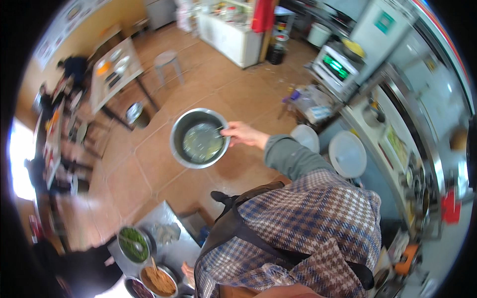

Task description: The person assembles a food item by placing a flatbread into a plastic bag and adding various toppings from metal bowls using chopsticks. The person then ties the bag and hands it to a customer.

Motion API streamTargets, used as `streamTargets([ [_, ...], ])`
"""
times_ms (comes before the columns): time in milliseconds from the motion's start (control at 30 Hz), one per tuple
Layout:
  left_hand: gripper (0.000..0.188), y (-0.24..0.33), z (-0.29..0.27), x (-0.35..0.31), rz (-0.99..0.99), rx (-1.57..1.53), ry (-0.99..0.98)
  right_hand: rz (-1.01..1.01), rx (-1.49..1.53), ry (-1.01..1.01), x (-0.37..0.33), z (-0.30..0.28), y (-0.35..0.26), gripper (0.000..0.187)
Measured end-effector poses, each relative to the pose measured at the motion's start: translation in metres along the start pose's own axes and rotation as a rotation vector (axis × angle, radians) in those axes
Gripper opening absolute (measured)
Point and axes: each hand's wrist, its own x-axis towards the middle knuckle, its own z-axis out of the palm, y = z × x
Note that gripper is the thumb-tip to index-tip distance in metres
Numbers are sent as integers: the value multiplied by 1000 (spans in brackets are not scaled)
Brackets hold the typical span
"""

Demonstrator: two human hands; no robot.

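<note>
My right hand (243,135) is closed on the rim of a round stainless steel basin (177,149), held out above the tiled floor. Pale yellow-green watery liquid (201,141) with small bits lies in its bottom. Only part of my left hand (188,274) shows, low in the picture beside a metal table (171,211); its fingers are too small and hidden to read. Closest to that hand is a steel bowl of orange-brown food (159,282) with a wooden handle sticking out. Behind it stands a steel bowl of chopped greens (130,251) with a ladle in it.
A person in black (74,268) stands at the metal table's left. Further off are a dining table (129,74), a stool (168,60), a bin (137,115) and seated people. To my right run a kitchen counter (382,129), white round lids (348,154) and a digital scale (334,69).
</note>
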Motion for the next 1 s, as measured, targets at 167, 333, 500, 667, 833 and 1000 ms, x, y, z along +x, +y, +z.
streamTargets([
  [167, 40, 62, 76, 30, 274, -332, -206, -350, 174, 683, -193, -186, -34, 30],
  [333, 38, 155, 101, 68, 410, -523, -375, -686, 271, 1007, -370, -331, -122, 38],
  [500, 29, 283, 96, 94, 437, -644, -534, -866, 323, 1186, -522, -434, -243, 35],
  [667, 23, 422, 116, 91, 348, -819, -579, -890, 549, 1391, -579, -523, -268, 42],
  [833, 23, 492, 144, 77, 226, -1019, -601, -623, 618, 1502, -601, -585, -228, 45],
  [1000, 23, 509, 159, 67, 88, -1001, -646, -614, 130, 1179, -546, -543, -187, 27],
])
